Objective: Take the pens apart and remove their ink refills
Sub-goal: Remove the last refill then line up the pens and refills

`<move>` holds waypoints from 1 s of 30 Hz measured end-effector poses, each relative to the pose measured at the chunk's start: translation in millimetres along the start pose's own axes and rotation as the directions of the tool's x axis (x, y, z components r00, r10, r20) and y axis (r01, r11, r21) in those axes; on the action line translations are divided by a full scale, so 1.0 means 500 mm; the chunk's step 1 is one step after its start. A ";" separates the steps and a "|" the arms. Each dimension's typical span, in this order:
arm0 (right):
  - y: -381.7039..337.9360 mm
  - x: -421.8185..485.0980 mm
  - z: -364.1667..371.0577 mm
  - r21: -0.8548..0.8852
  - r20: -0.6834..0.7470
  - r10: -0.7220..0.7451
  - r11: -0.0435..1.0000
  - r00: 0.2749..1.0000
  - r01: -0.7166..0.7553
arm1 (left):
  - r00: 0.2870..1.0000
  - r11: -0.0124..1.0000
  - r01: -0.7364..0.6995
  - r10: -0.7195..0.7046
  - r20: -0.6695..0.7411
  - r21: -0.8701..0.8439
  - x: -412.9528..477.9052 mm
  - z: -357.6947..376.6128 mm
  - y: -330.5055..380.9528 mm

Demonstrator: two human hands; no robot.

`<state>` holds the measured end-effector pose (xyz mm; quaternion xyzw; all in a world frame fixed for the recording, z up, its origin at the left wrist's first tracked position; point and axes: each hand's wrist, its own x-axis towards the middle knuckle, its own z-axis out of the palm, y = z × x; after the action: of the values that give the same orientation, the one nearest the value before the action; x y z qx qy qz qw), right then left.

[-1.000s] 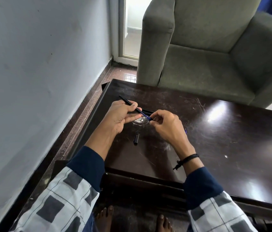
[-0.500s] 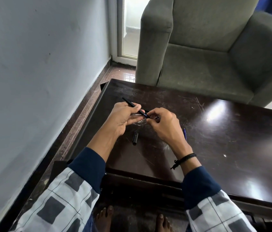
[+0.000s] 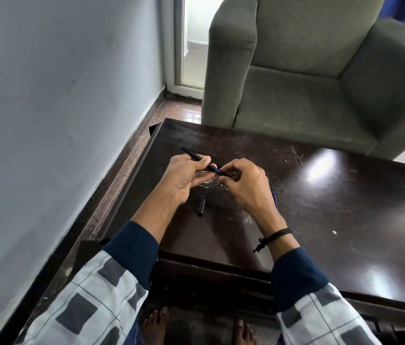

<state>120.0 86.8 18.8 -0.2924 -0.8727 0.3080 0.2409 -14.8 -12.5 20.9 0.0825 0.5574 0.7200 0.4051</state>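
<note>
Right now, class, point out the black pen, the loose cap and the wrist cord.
black pen (image 3: 192,154), head view: its bare barrel
loose cap (image 3: 201,205), head view: its middle
wrist cord (image 3: 277,234), head view: the band itself

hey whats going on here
A person at a dark table is working on a black pen, held up above the tabletop in both hands. The left hand grips the barrel and the right hand pinches the other end, where a bit of blue shows. A black cap lies on the table below the hands. A thin blue piece lies beside the right hand, mostly hidden.
</note>
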 end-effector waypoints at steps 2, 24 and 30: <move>0.001 0.001 -0.001 0.011 0.003 0.020 1.000 1.000 -0.020 | 1.000 1.000 0.001 -0.001 -0.003 -0.014 0.000 0.002 -0.002; 0.008 0.008 -0.015 0.387 0.060 0.230 0.892 0.971 -0.235 | 0.999 0.998 -0.010 0.011 0.030 -0.064 0.004 0.010 -0.011; 0.006 0.009 -0.011 0.275 -0.002 0.162 0.949 0.987 -0.155 | 1.000 0.995 -0.002 0.004 0.020 -0.099 0.001 0.013 -0.010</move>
<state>121.0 94.0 21.6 -0.3292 -0.7924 0.4404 0.2642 -9.0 -7.2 18.9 0.0705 0.5169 0.7463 0.4134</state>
